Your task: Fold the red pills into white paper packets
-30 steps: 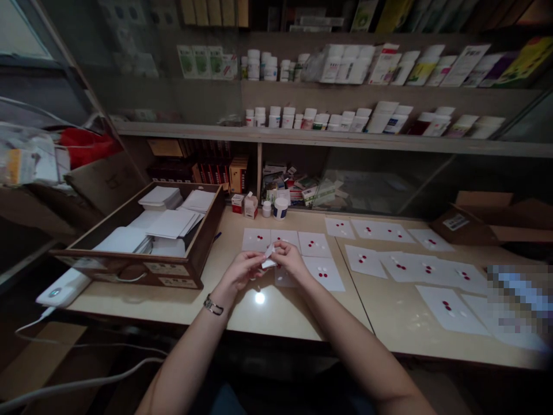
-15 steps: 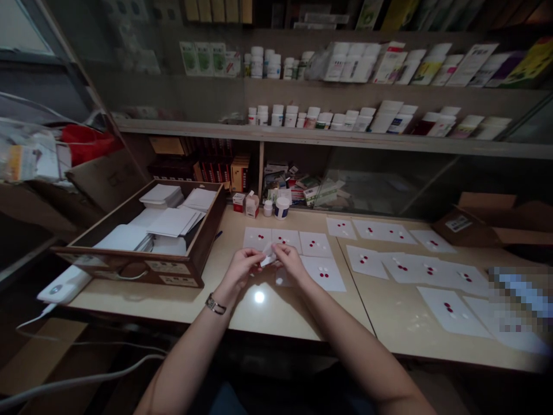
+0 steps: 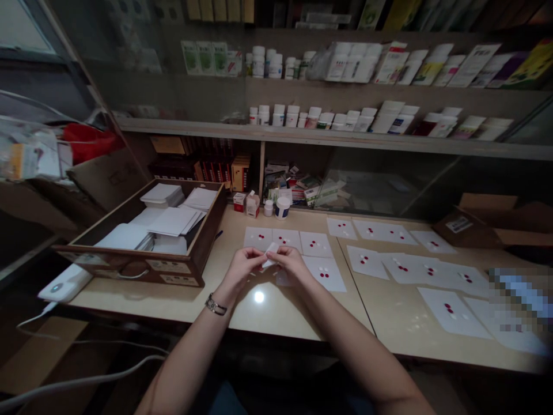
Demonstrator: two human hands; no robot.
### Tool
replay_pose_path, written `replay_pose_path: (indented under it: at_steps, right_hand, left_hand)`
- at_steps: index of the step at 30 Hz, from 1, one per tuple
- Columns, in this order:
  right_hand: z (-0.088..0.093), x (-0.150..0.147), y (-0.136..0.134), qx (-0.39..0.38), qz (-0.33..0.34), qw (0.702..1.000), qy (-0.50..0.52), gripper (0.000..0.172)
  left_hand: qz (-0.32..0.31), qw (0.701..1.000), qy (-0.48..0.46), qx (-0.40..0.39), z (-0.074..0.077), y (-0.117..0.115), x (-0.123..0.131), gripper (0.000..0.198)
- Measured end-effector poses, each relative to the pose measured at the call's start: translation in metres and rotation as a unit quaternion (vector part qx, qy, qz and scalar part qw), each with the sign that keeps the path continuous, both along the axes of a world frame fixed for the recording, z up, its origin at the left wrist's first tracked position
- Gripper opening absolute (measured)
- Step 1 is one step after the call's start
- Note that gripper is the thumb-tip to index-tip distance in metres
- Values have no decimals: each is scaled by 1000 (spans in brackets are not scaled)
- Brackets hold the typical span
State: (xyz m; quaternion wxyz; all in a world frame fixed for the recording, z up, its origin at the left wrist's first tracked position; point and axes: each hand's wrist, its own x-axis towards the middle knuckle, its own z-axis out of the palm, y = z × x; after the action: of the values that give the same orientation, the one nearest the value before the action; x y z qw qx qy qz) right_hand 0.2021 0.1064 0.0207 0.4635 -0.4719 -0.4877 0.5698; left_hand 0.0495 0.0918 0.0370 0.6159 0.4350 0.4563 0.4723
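Between my two hands is a small folded piece of white paper [image 3: 271, 253], raised a little above the table. My left hand [image 3: 247, 264], with a watch on its wrist, pinches the paper's left side. Fingers and thumb of my right hand [image 3: 288, 260] close on its right side. Whether anything lies inside the fold is hidden. Beside and beyond my hands lie white paper sheets [image 3: 334, 282] bearing red and white pills [image 3: 324, 275]. One sheet is partly covered by my right hand.
At left stands a wooden drawer [image 3: 201, 271] with stacks of white paper [image 3: 173, 220]. Small boxes and a white jar [image 3: 282, 208] stand at the back. More sheets with pills [image 3: 453, 311] spread rightward, near a cardboard box [image 3: 466, 222]. Shelves of bottles [image 3: 315, 118] rise behind.
The white paper has turned between my fingers and now looks flatter and more compact. My fingers have shifted slightly around it, while both forearms stay nearly in place.
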Motion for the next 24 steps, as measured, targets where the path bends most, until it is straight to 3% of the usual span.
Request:
replay_pose_path:
  at_steps: [9,18,21,24]
  right_hand:
    - [5,4,1,25,-33,998,-51,34]
    - [4,1,1,40,-7,999,-30,29]
    - [7,2,2,67,-23,996,-48,30]
    - [12,6,3,77,11,995,-67,31]
  left_hand:
    - [-34,998,60,-15,-1,0,1,40]
    - [-51,996,69,30,-1,-2,3,33]
    - [-64,996,47,28,-4,-1,3,30]
    - [-73,997,11,14,-7,0,1,27]
